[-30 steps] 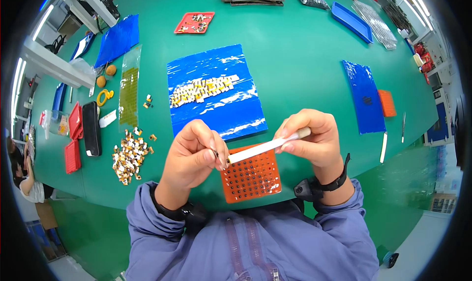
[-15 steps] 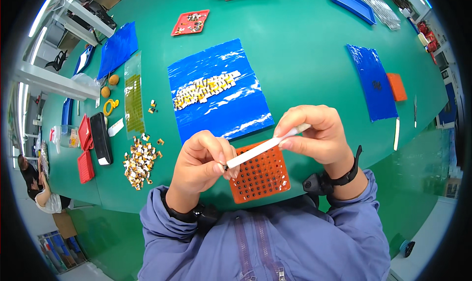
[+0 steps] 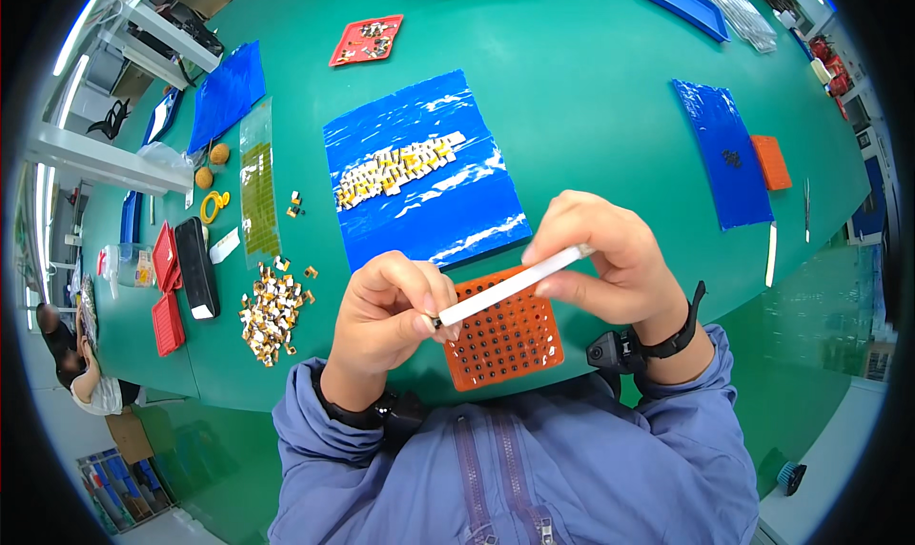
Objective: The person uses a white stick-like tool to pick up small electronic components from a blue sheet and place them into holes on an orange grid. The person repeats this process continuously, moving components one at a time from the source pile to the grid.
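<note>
My left hand [image 3: 391, 308] is closed in a pinch on a small dark part [image 3: 437, 323], mostly hidden by the fingertips. Between thumb and fingers, my right hand [image 3: 610, 259] grips a flat white stick [image 3: 510, 287]. The stick slants down to the left, its lower end at the dark part. Below both hands lies an orange tray [image 3: 555, 356] with rows of small black pieces. Beyond it, a blue sheet [image 3: 410, 226] carries a long cluster of small white-and-yellow pieces [image 3: 400, 171].
A loose pile of white-and-yellow pieces [image 3: 272, 316] lies left of my left hand. Farther left are a black case [image 3: 197, 268], red trays [image 3: 167, 324] and yellow scissors [image 3: 214, 205]. At right lie another blue sheet [image 3: 720, 154], an orange block [image 3: 772, 162] and tweezers [image 3: 807, 211].
My right hand has shifted slightly, and its fingers have moved along the white stick's upper end. My left hand stays nearly still, still pinching the dark part.
</note>
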`<action>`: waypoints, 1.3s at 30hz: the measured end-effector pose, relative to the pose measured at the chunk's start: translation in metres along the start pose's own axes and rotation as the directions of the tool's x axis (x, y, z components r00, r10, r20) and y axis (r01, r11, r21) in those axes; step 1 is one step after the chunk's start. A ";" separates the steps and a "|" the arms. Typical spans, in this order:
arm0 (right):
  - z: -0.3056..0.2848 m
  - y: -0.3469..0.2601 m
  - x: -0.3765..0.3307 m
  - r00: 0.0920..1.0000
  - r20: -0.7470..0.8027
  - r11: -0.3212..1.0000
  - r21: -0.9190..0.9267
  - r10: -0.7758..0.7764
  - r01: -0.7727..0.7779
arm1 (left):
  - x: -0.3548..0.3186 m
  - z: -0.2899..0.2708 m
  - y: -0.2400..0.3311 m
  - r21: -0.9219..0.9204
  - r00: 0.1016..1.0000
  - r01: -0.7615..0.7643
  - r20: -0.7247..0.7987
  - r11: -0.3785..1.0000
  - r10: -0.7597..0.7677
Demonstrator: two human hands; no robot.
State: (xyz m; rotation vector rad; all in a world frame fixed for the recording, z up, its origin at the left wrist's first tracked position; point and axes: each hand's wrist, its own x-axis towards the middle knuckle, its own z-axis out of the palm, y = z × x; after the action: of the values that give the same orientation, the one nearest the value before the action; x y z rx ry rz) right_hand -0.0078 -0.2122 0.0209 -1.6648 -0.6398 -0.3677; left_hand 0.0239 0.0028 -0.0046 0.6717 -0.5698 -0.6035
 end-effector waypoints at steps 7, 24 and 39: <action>-0.002 -0.002 0.000 0.999 0.034 0.995 -0.104 0.011 -0.007 | -0.001 0.001 0.001 0.012 1.000 -0.007 -0.022 1.000 0.007; -0.006 -0.004 -0.001 0.989 0.126 0.983 -0.179 0.075 -0.052 | 0.000 0.001 0.004 0.094 1.000 0.008 -0.029 0.996 -0.005; -0.004 0.000 0.001 0.996 -0.056 0.996 -0.068 -0.067 0.063 | 0.004 0.000 0.004 0.311 0.967 -0.056 -0.220 0.949 0.129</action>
State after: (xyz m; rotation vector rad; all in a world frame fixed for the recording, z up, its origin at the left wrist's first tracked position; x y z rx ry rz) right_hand -0.0071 -0.2160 0.0225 -1.6923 -0.6454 -0.4875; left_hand 0.0280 0.0024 -0.0001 0.9874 -0.4699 -0.3412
